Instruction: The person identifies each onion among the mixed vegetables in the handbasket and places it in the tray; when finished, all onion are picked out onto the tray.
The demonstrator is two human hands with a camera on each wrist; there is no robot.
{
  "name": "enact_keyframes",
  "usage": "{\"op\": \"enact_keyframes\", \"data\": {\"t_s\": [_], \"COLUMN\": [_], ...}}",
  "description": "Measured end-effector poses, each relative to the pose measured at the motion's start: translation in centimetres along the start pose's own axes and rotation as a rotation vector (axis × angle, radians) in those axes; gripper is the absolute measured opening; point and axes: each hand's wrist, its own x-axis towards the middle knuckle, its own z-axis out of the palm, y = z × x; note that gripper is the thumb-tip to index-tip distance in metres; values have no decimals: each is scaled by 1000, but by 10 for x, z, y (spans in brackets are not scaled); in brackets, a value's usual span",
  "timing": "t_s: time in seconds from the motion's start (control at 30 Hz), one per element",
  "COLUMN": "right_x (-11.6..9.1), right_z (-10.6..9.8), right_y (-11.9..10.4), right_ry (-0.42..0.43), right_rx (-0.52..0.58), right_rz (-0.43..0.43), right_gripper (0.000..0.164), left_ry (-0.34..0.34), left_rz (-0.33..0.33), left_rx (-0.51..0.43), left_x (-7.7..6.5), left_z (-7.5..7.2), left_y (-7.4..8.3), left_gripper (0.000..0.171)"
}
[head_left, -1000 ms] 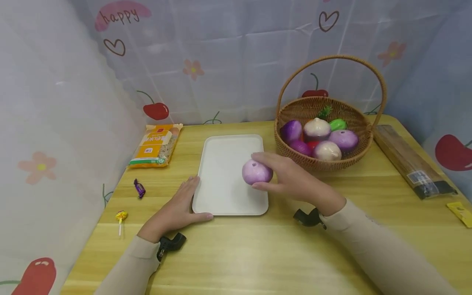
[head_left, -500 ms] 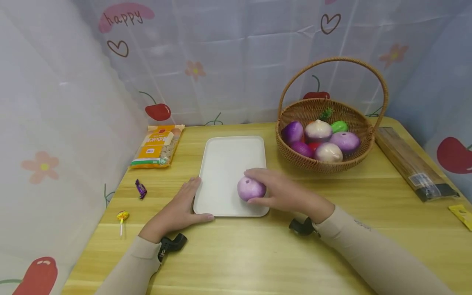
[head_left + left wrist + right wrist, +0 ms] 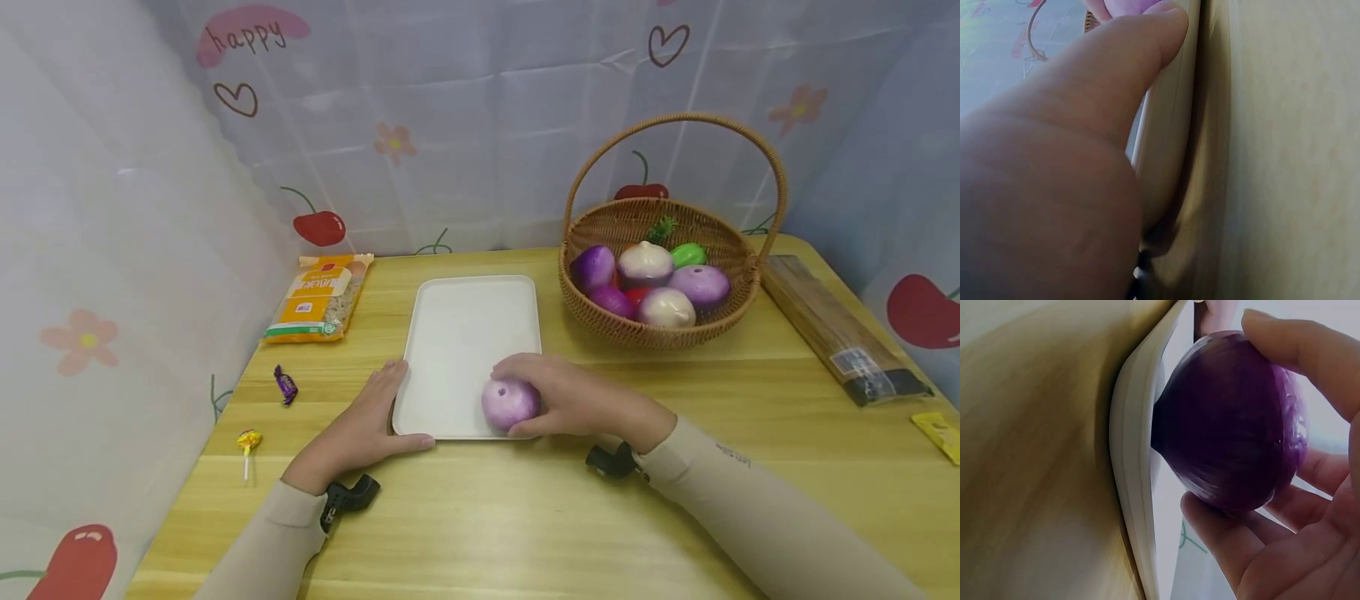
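A purple onion (image 3: 510, 405) is at the near right corner of the white tray (image 3: 472, 321), its pale round end up. My right hand (image 3: 573, 396) holds it from the right, thumb and fingers around its sides. In the right wrist view the onion (image 3: 1235, 425) has its narrow dark tip against the tray (image 3: 1135, 419). At the tray's near left corner rests my left hand (image 3: 363, 429), fingers straight along the left side and thumb along the front edge. The left wrist view shows that thumb (image 3: 1147, 34) over the tray's rim (image 3: 1172, 119).
Back right stands a wicker basket (image 3: 645, 333) with a tall handle, holding several onions and other vegetables. An orange food packet (image 3: 318, 300), a purple candy (image 3: 285, 385) and a lollipop (image 3: 247, 442) lie left. A long brown package (image 3: 840, 333) and a yellow sachet (image 3: 939, 435) lie right.
My right hand has brought the onion nearer and slightly left, down to the tray's near right part. Over the last half second it moved little. The left hand stays at the tray.
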Motion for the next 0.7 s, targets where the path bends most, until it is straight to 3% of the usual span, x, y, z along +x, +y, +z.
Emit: {"op": "enact_keyframes", "data": {"t_s": [0.27,0.7], "right_x": [0,-1], "right_z": [2,-3], "right_y": [3,3], "right_ry": [5,-13], "right_rx": [11,19], "right_rz": [-16,28], "right_gripper": [67,77], "left_ry": [0,-9], "left_rz": [1,-17], "left_rx": [0,8], "left_x": [0,1], "left_z": [0,0], "left_y": [1,-2], "left_gripper": [134,135]}}
